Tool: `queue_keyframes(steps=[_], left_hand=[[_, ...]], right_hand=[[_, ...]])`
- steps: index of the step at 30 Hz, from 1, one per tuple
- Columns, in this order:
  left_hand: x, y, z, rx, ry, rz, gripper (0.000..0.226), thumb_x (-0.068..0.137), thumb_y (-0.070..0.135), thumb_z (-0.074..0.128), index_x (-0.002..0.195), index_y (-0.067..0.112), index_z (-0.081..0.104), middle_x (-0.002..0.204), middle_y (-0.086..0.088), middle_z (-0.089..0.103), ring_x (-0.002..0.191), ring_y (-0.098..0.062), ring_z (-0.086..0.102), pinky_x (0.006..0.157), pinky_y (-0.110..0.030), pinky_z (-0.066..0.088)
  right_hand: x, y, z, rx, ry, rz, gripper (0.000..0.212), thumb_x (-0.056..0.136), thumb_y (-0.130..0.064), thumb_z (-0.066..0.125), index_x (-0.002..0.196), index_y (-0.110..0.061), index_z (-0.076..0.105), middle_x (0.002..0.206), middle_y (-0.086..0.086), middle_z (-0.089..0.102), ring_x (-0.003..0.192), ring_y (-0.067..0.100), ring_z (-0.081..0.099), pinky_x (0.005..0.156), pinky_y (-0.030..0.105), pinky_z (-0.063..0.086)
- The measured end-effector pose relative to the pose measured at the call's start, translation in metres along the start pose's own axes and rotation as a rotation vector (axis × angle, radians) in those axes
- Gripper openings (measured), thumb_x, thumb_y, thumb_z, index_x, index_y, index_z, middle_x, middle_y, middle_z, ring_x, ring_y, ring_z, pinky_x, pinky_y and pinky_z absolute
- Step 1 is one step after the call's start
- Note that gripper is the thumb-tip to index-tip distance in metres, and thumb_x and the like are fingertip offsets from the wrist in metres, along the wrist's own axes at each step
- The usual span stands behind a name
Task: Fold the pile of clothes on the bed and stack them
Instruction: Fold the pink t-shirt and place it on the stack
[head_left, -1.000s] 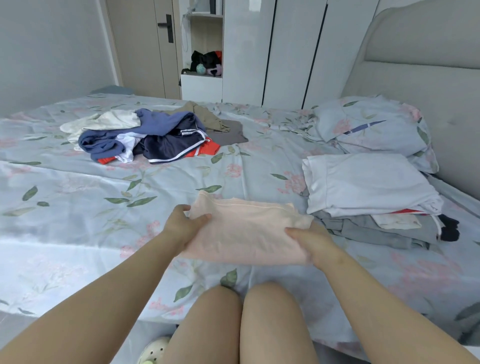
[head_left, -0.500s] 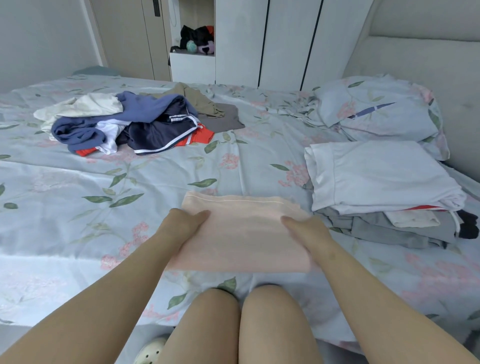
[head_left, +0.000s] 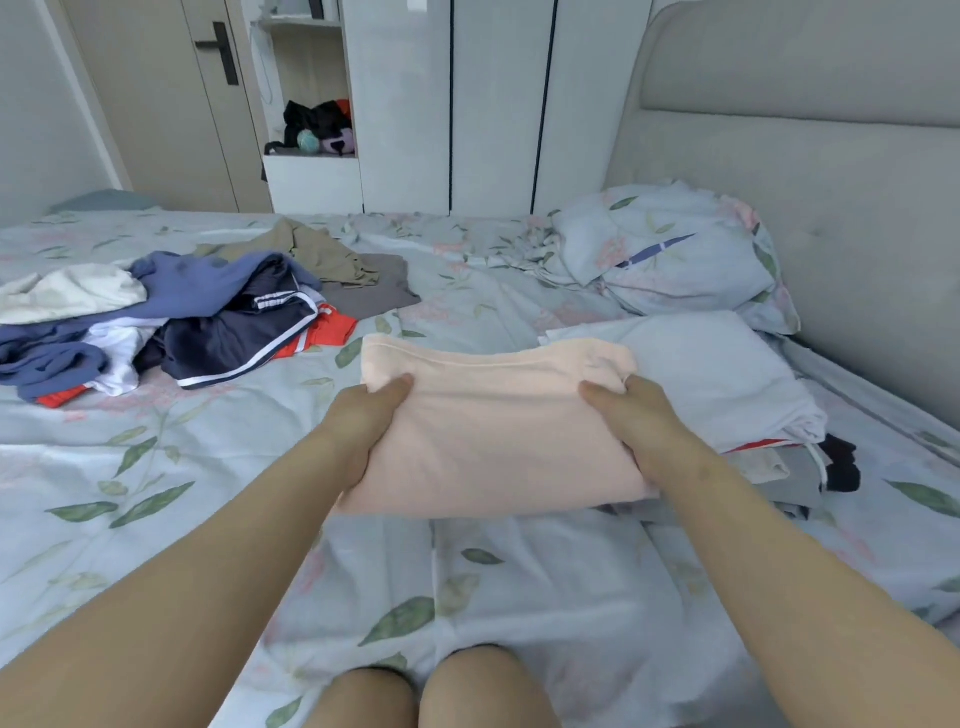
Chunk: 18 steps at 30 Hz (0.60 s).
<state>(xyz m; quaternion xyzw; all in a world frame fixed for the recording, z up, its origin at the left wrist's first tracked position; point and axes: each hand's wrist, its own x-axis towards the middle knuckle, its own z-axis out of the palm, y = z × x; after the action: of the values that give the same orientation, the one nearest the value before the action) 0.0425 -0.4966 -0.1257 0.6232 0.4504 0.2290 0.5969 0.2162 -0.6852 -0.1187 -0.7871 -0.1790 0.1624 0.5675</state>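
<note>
A folded pale pink garment (head_left: 493, 431) is lifted off the bed, held flat between both hands. My left hand (head_left: 363, 421) grips its left edge, thumb on top. My right hand (head_left: 639, 421) grips its right edge, thumb on top. The garment's right part overlaps the stack of folded clothes (head_left: 727, 384) at the right, whose top piece is white. An unfolded pile of clothes (head_left: 208, 317) in blue, navy, white, red and tan lies at the left on the floral bed sheet (head_left: 467, 582).
A floral pillow (head_left: 675, 260) leans on the grey headboard (head_left: 805, 156) at the right. White wardrobes (head_left: 493, 104) and a door (head_left: 171, 104) stand behind the bed. My knees (head_left: 431, 691) show at the bottom edge.
Both hands have lifted the pink garment off the sheet and carried it up and to the right, so it now overlaps the folded stack.
</note>
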Motion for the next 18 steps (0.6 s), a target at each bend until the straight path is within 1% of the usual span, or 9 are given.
queue_keyframes(steps=[2, 5, 7, 9, 12, 14, 15, 16, 18], left_hand=[[0.007, 0.025, 0.028, -0.029, -0.057, 0.002, 0.057, 0.084, 0.048, 0.064, 0.122, 0.006, 0.056, 0.112, -0.012, 0.064, 0.097, -0.030, 0.061, 0.087, -0.037, 0.049], [0.016, 0.058, 0.075, -0.058, -0.156, -0.009, 0.054, 0.086, 0.044, 0.064, 0.123, 0.005, 0.055, 0.111, -0.012, 0.063, 0.093, -0.028, 0.059, 0.079, -0.032, 0.046], [0.023, 0.077, 0.107, -0.079, -0.206, -0.016, 0.054, 0.087, 0.042, 0.064, 0.124, 0.005, 0.053, 0.102, -0.010, 0.062, 0.084, -0.026, 0.059, 0.075, -0.032, 0.045], [0.034, 0.092, 0.137, -0.091, -0.240, -0.015, 0.053, 0.088, 0.041, 0.064, 0.125, 0.005, 0.052, 0.102, -0.010, 0.061, 0.078, -0.023, 0.058, 0.072, -0.033, 0.043], [0.049, 0.098, 0.179, -0.137, -0.290, -0.066, 0.052, 0.088, 0.043, 0.062, 0.124, 0.007, 0.051, 0.114, -0.011, 0.060, 0.092, -0.027, 0.058, 0.078, -0.034, 0.045], [0.062, 0.091, 0.204, -0.116, -0.263, -0.090, 0.055, 0.089, 0.043, 0.060, 0.129, 0.007, 0.047, 0.121, -0.009, 0.057, 0.104, -0.029, 0.056, 0.091, -0.039, 0.047], [0.068, 0.083, 0.215, -0.039, -0.209, -0.060, 0.058, 0.091, 0.039, 0.058, 0.135, 0.007, 0.040, 0.125, -0.010, 0.054, 0.109, -0.030, 0.053, 0.097, -0.042, 0.045], [0.072, 0.074, 0.225, 0.105, -0.141, 0.014, 0.062, 0.092, 0.036, 0.055, 0.142, 0.010, 0.030, 0.130, -0.011, 0.048, 0.116, -0.032, 0.049, 0.102, -0.045, 0.041], [0.068, 0.059, 0.236, 0.589, -0.006, 0.298, 0.067, 0.094, 0.035, 0.047, 0.149, 0.023, 0.011, 0.152, -0.009, 0.023, 0.136, -0.032, 0.027, 0.110, -0.046, 0.027]], right_hand=[[0.018, -0.016, -0.031, -0.057, 0.055, -0.022, 0.044, 0.089, -0.026, 0.062, 0.127, -0.003, 0.053, 0.119, 0.014, 0.059, 0.100, 0.026, 0.057, 0.085, 0.032, 0.045], [0.047, -0.030, -0.077, -0.158, 0.131, -0.026, 0.049, 0.091, -0.028, 0.060, 0.129, 0.001, 0.050, 0.121, 0.014, 0.057, 0.102, 0.027, 0.054, 0.081, 0.028, 0.039], [0.067, -0.035, -0.104, -0.223, 0.180, -0.039, 0.049, 0.091, -0.028, 0.060, 0.128, 0.002, 0.050, 0.118, 0.011, 0.055, 0.110, 0.028, 0.054, 0.083, 0.028, 0.039], [0.088, -0.036, -0.127, -0.279, 0.234, -0.048, 0.049, 0.090, -0.028, 0.061, 0.127, 0.003, 0.050, 0.126, 0.013, 0.055, 0.116, 0.031, 0.052, 0.089, 0.031, 0.041], [0.111, -0.035, -0.153, -0.446, 0.309, -0.059, 0.048, 0.093, -0.026, 0.057, 0.128, 0.005, 0.049, 0.133, 0.020, 0.051, 0.122, 0.035, 0.048, 0.092, 0.032, 0.038], [0.124, -0.026, -0.164, -0.602, 0.363, -0.062, 0.041, 0.094, -0.021, 0.052, 0.127, 0.004, 0.048, 0.131, 0.022, 0.052, 0.120, 0.038, 0.048, 0.089, 0.035, 0.038], [0.130, -0.018, -0.166, -0.698, 0.402, -0.055, 0.040, 0.093, -0.017, 0.049, 0.129, 0.001, 0.045, 0.132, 0.021, 0.051, 0.120, 0.038, 0.047, 0.089, 0.038, 0.038], [0.134, -0.010, -0.166, -0.799, 0.432, -0.067, 0.044, 0.092, -0.016, 0.047, 0.134, -0.003, 0.039, 0.136, 0.019, 0.047, 0.123, 0.037, 0.044, 0.093, 0.041, 0.036], [0.140, 0.004, -0.156, -0.944, 0.380, -0.125, 0.055, 0.094, -0.021, 0.043, 0.145, -0.014, 0.024, 0.149, 0.010, 0.032, 0.134, 0.033, 0.030, 0.104, 0.046, 0.028]])
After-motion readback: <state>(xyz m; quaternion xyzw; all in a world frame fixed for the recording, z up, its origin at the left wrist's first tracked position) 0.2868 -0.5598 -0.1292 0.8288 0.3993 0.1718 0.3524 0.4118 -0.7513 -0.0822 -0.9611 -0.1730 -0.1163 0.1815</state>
